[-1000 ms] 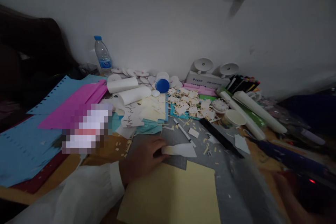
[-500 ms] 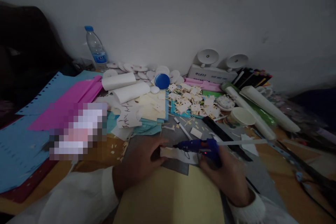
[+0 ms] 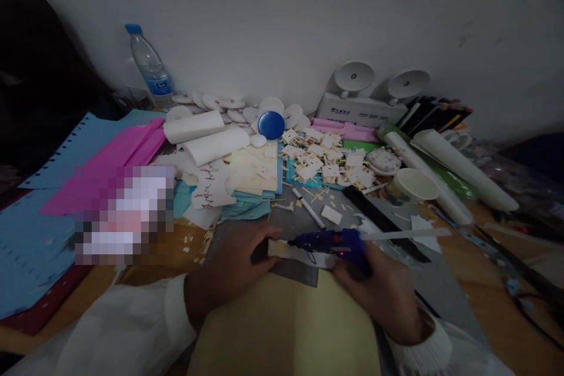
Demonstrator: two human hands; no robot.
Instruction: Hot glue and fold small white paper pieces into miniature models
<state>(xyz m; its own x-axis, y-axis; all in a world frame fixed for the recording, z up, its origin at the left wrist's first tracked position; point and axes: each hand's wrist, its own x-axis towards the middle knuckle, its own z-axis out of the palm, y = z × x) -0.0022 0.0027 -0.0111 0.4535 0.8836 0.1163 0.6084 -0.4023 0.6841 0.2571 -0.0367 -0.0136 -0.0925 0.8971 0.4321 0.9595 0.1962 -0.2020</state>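
My right hand point(image 3: 388, 285) is wrapped round a dark blue hot glue gun point(image 3: 328, 242), with a small red light lit on its side and a long whitish glue stick point(image 3: 408, 234) sticking out of its back. The gun's nozzle points left, over the left end of a white paper strip point(image 3: 288, 251); whether it touches cannot be made out. That end of the strip is pinched between the thumb and fingers of my left hand point(image 3: 233, 261). Under my hands lies a large yellowish sheet point(image 3: 282, 329). A white pen point(image 3: 308, 208) and a small white card point(image 3: 331, 214) are just beyond the gun.
Small cards with sticks point(image 3: 315, 155) are heaped at the back. White paper rolls point(image 3: 215, 145), a bottle point(image 3: 150, 64) and magenta paper point(image 3: 101, 173) lie leftward. A paper cup point(image 3: 414, 185), a black strip point(image 3: 383, 223) and clear rolls point(image 3: 429, 176) are on the right.
The whole view has shifted a little, with the back objects now higher in it. The nozzle appears slightly farther left along the strip; both hands keep their holds.
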